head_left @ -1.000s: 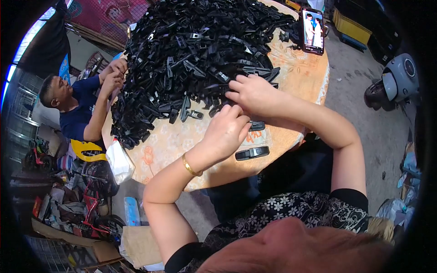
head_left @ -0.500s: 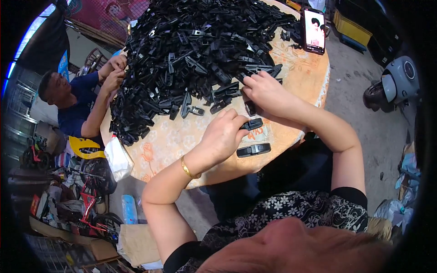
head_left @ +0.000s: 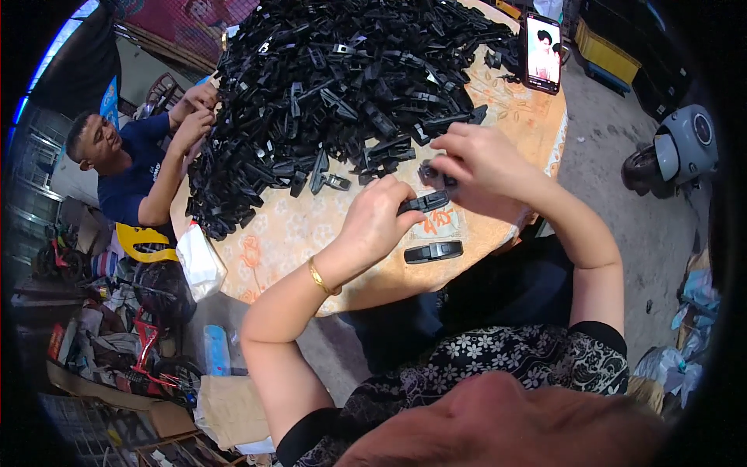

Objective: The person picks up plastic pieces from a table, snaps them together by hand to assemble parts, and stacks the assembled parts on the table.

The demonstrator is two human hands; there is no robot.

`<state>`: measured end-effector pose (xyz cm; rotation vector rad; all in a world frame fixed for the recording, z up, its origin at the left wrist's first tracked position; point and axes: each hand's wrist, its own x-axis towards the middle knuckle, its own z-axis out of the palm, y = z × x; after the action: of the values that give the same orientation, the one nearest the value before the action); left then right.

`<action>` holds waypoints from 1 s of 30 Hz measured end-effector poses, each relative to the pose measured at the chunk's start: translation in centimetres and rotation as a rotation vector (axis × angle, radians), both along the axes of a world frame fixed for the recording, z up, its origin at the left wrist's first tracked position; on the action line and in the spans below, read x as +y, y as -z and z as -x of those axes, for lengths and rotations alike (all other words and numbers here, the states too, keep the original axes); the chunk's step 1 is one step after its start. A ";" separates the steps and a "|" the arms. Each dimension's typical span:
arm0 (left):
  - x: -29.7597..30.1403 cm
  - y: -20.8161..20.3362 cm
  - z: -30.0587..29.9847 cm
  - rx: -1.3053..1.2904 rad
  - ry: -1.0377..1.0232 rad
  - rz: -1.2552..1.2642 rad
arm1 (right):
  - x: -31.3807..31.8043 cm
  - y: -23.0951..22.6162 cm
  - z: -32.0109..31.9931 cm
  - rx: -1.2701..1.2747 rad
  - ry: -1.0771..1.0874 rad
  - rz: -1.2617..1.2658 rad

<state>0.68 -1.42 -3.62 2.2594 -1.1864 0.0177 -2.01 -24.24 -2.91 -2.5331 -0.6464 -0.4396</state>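
My left hand (head_left: 373,218) is closed on a black plastic clip (head_left: 426,202), pinched by the thumb and fingers above the table's near side. Up and to its right hovers my right hand (head_left: 478,156), fingers curved, with a gap between thumb and forefinger. Just below its thumb is a small dark plastic part (head_left: 427,173), partly hidden and blurred. A longer black clip (head_left: 433,252) lies nearer to me, beside a small printed card (head_left: 436,226). Beyond both hands spreads a large heap of black plastic clips (head_left: 334,93).
The round table has a patterned orange cloth (head_left: 311,241). A phone (head_left: 543,54) with a lit screen stands at the far right edge. Across the left side a co-worker (head_left: 128,167) handles pieces at the heap. A white pouch (head_left: 201,265) hangs by the left edge; a scooter (head_left: 677,148) stands right.
My right hand has drawn back from the heap's edge, and its forefinger and thumb have come apart. The left hand keeps the clip, now turned a little and showing more of it.
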 end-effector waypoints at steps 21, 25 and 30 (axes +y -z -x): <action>0.1 -0.6 0.4 0.070 -0.050 -0.042 | 0.2 1.4 1.2 0.028 -0.220 0.026; 0.2 -0.4 0.4 0.049 -0.042 -0.033 | -0.4 1.1 1.4 0.176 -0.220 -0.116; 0.1 -0.2 0.4 0.050 -0.029 -0.001 | -0.5 0.7 1.5 0.273 -0.146 -0.238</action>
<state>0.28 -1.34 -3.42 2.2643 -1.1284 -0.0278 -3.54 -24.73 -3.59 -2.2478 -0.6285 -0.1076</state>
